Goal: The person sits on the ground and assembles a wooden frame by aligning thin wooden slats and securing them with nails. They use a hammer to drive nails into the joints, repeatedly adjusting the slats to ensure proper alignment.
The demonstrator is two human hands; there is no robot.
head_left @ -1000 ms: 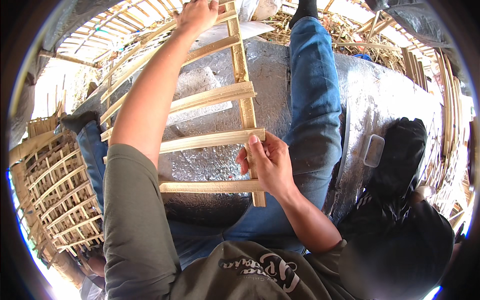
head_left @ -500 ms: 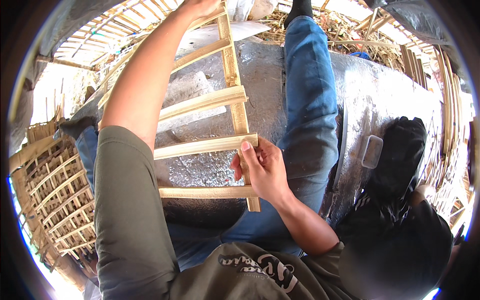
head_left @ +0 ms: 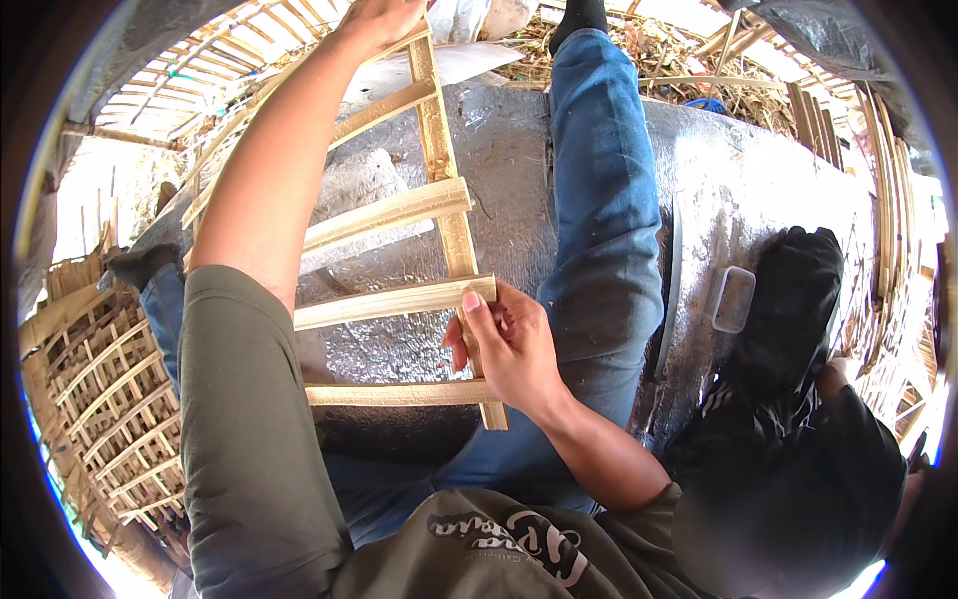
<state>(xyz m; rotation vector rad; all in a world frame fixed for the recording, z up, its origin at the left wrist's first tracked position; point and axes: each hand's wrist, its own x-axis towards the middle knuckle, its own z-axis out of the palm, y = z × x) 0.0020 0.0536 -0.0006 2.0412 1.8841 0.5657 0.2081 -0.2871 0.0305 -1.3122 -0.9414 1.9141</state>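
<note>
Here, holding a bamboo slat frame (head_left: 419,210) tilted over the lap and a silvery sheet (head_left: 519,200). Reaching far up with the left arm straight, left hand (head_left: 384,18) gripping the frame's top end. Bending the right arm at the elbow, right hand (head_left: 509,344) pinching the upright slat beside a crosspiece, thumb pointing up. Sitting with a blue-jeaned leg (head_left: 599,200) stretched forward; woven bamboo crate (head_left: 100,399) lying at left.

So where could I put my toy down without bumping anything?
The bare silver sheet between the blue-jeaned leg and the black bag is free. The bamboo frame, held by the left hand and right hand, crowds the middle; woven bamboo panels fill the left.
</note>
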